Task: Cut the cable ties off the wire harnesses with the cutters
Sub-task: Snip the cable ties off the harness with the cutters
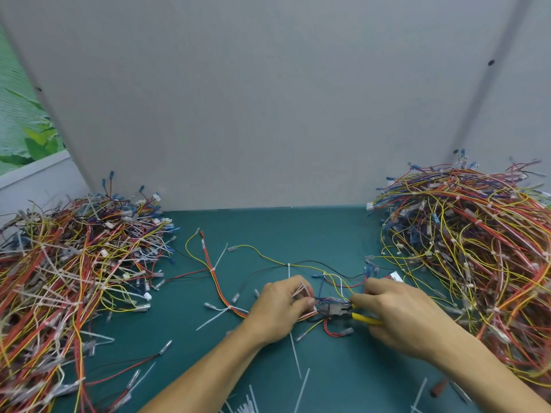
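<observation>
- Left hand [278,305], centre frame: fingers curled, pinching a knot of wires. This likely steadies the tie for the blades.
- Right hand [399,314], just right of it: wrapped round the yellow-handled steel cutters [343,310], nose aimed left into the pinched spot. I cannot tell whether the blades have met.
- The loose multicolour wire harness [213,274] being worked sprawls across the teal table mat [298,228], from centre left to the hands.
- One white plastic cable tie [214,317] remains on it, tail sticking out; judged next in line.
- Loose white tie strips [302,389] lie at lower centre.
- Tangled harness heaps sit at left [68,263] and right [471,242], within reach. Which heap is finished is unclear.
</observation>
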The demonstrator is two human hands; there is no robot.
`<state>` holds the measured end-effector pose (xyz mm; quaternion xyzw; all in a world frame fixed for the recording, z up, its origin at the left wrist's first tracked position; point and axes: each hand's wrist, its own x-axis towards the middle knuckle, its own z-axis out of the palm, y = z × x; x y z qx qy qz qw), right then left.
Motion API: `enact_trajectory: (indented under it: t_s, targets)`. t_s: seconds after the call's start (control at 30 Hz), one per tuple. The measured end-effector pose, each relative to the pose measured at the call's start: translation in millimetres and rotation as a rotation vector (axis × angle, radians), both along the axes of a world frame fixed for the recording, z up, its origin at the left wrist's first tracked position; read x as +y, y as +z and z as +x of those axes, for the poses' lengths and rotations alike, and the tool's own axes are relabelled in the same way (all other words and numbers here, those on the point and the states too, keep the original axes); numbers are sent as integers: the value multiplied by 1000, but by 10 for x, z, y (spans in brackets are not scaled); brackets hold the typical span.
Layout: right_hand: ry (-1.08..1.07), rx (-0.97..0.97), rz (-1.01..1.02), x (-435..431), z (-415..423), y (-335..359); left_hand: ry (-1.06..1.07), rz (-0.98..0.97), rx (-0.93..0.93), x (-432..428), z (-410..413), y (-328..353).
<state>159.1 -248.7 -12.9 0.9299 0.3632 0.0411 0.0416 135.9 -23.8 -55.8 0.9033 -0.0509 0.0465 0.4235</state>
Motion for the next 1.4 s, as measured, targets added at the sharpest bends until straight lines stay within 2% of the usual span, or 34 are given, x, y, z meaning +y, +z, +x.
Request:
enact_trajectory:
  t_s: [0.53, 0.83, 1.17, 1.4]
  targets:
    - [14, 23, 2, 88, 68, 38, -24, -208, 73, 30, -4, 12]
    - [33, -3, -75, 100, 64, 46, -14, -357, 120, 7, -5, 2]
    - [22, -7, -108, 114, 62, 43, -1, -354, 89, 8, 11, -39]
    - [-17, 21, -76, 160, 10, 52, 72, -537, 91, 27, 5, 12]
